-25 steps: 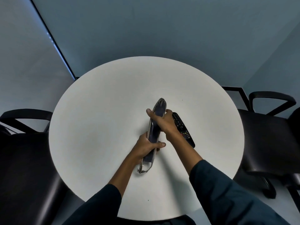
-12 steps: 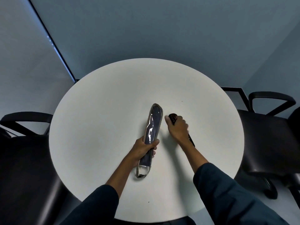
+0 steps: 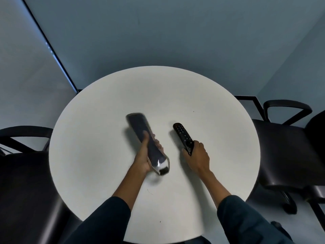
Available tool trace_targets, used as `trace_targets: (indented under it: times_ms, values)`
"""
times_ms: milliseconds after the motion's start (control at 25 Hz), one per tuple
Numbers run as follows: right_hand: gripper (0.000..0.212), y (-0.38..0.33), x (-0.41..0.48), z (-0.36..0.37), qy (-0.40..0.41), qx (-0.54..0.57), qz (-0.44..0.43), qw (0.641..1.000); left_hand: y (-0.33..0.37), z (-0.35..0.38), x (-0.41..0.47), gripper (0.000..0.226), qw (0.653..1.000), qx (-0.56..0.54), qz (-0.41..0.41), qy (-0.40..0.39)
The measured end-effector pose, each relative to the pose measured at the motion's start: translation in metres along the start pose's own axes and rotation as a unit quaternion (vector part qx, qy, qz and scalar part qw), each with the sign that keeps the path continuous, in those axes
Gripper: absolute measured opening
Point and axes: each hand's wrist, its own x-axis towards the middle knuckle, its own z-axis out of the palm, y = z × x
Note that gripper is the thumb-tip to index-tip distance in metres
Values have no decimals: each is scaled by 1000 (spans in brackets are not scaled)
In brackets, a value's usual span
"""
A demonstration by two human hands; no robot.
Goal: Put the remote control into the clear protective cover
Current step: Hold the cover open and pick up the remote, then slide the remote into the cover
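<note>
A long clear protective cover [image 3: 140, 129] with a pale trimmed edge is held above the round white table [image 3: 98, 138]. My left hand [image 3: 145, 155] grips it near its lower end; the cover is blurred and tilts up to the left, its open end toward me. To the right, a black remote control [image 3: 182, 134] with small buttons points away from me. My right hand [image 3: 197, 155] is closed around its near end. The cover and the remote are apart, about a hand's width between them.
Black office chairs stand at the left [image 3: 22, 173] and at the right [image 3: 284, 147] of the table. A grey wall with a dark vertical strip [image 3: 52, 53] rises behind. Dark sleeves cover both forearms near the table's front edge.
My right hand has picked up the remote and drawn it toward me. My left hand has swung the cover so its far end points up-left instead of up-right.
</note>
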Motion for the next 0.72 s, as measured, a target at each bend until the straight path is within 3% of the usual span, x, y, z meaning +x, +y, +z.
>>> trace_targets:
  times_ms: [120,320,560,720]
  values:
    - [43,-1,-25,-3,-44,-4,-65,997,19,-3,15,45,989,-140,38,11]
    - [45,0,-48,-7,-107,-21,-118,987,34,6,30,52,989,-127,65,24]
    - [64,5,-58,-16,-48,-8,-145,988,35,20,31,54,985,-147,82,25]
    - [65,-1,-60,-19,-11,14,-151,988,23,24,25,54,990,-113,78,25]
